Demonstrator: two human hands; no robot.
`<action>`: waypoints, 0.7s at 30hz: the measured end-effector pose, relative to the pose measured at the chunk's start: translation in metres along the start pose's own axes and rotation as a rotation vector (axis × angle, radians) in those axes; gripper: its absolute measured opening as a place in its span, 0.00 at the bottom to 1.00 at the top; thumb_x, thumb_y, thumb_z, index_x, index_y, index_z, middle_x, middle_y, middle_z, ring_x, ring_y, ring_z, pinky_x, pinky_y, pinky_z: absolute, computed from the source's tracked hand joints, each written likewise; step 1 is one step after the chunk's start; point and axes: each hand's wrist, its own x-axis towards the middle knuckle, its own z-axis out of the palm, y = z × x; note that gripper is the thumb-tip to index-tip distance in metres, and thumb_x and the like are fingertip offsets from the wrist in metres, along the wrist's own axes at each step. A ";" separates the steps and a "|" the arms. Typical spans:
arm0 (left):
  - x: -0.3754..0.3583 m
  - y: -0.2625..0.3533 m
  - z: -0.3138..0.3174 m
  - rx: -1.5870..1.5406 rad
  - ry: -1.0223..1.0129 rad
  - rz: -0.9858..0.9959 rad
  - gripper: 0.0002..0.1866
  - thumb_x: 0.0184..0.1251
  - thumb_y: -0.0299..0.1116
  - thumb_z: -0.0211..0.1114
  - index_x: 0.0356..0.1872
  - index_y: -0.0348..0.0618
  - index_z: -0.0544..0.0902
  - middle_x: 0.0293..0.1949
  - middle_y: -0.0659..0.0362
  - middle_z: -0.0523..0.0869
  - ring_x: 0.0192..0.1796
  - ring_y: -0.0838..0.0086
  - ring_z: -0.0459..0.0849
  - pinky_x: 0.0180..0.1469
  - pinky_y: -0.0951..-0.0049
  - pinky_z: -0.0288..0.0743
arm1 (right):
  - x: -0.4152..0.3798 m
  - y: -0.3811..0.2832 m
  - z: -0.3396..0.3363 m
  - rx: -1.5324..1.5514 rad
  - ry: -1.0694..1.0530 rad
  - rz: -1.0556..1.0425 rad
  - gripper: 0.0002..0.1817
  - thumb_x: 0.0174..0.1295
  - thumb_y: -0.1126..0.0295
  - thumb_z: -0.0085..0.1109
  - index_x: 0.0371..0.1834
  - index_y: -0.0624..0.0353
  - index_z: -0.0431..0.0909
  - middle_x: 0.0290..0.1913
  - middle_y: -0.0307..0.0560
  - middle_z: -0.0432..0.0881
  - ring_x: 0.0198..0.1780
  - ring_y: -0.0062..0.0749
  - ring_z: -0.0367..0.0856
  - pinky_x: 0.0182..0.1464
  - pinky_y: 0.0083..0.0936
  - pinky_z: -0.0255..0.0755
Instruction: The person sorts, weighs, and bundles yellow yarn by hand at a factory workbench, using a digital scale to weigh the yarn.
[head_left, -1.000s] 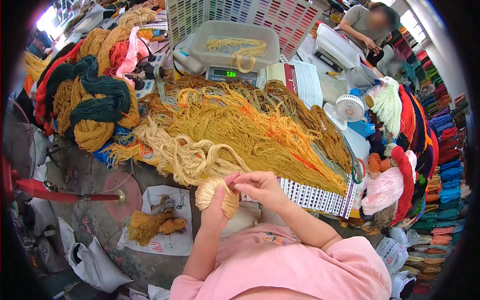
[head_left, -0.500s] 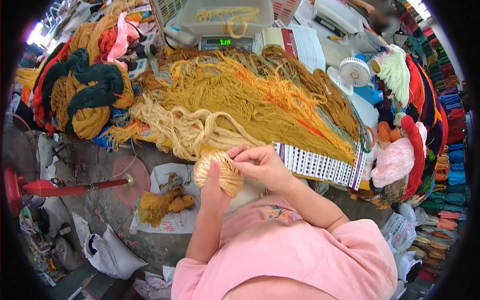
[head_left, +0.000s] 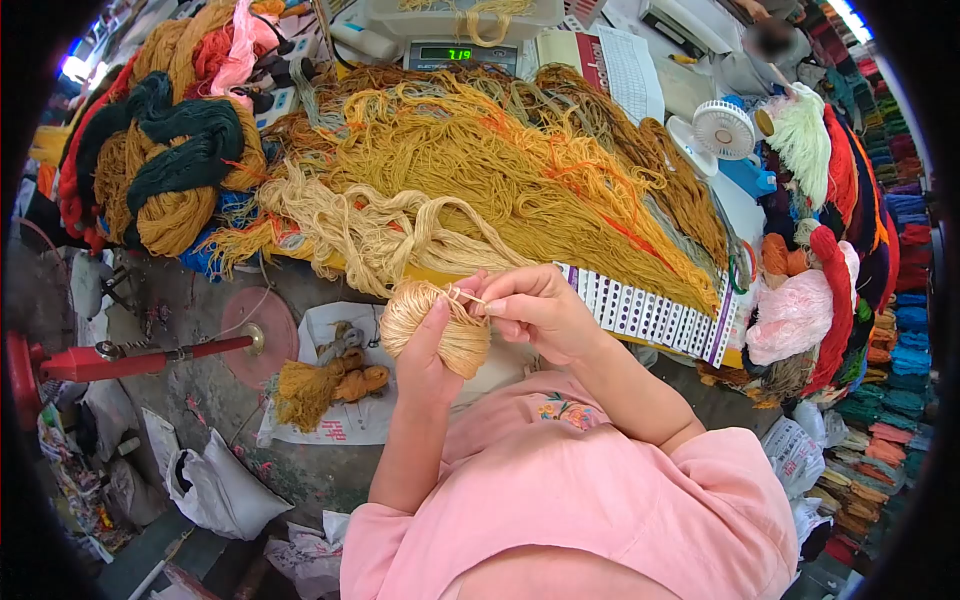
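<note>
A ball of shiny cream yarn rests in my left hand, whose thumb presses on its side. My right hand is closed in a pinch on a short length of the same yarn at the ball's upper right, close to my left fingertips. Just beyond both hands, a loose cream skein lies along the near edge of the table. Behind it spreads a wide heap of mustard yarn with orange strands. A white card strip with dark dots lies to the right of my right hand.
At the back stands a scale with a lit green display and a clear tub on it. A small white fan stands right. Dark green yarn is heaped left, pink yarn right. A red metal arm reaches in from the left.
My right hand has moved slightly up and now pinches a visible strand drawn off the ball. The ball has turned a little in my left hand. The camera view has shifted slightly.
</note>
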 end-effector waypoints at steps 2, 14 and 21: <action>-0.001 -0.001 -0.002 0.017 -0.032 0.035 0.11 0.57 0.27 0.47 0.39 0.31 0.71 0.44 0.50 0.72 0.47 0.71 0.71 0.50 0.72 0.63 | 0.002 -0.002 0.004 -0.012 0.012 0.006 0.04 0.48 0.78 0.50 0.25 0.65 0.75 0.26 0.41 0.75 0.17 0.12 0.62 0.17 0.08 0.54; 0.000 0.032 -0.045 -0.111 -0.162 -0.001 0.10 0.59 0.33 0.43 0.22 0.43 0.69 0.19 0.63 0.70 0.25 0.81 0.69 0.31 0.80 0.63 | 0.051 -0.061 -0.009 -0.518 -0.032 -0.069 0.05 0.49 0.72 0.53 0.23 0.63 0.74 0.19 0.36 0.73 0.20 0.17 0.68 0.22 0.14 0.60; -0.067 0.056 -0.131 -0.417 -0.168 0.069 0.09 0.58 0.32 0.45 0.31 0.40 0.71 0.07 0.73 0.62 0.09 0.90 0.61 0.17 0.84 0.58 | 0.203 -0.121 -0.080 -2.021 0.407 -0.863 0.05 0.43 0.72 0.51 0.22 0.59 0.76 0.36 0.48 0.74 0.34 0.41 0.72 0.36 0.29 0.67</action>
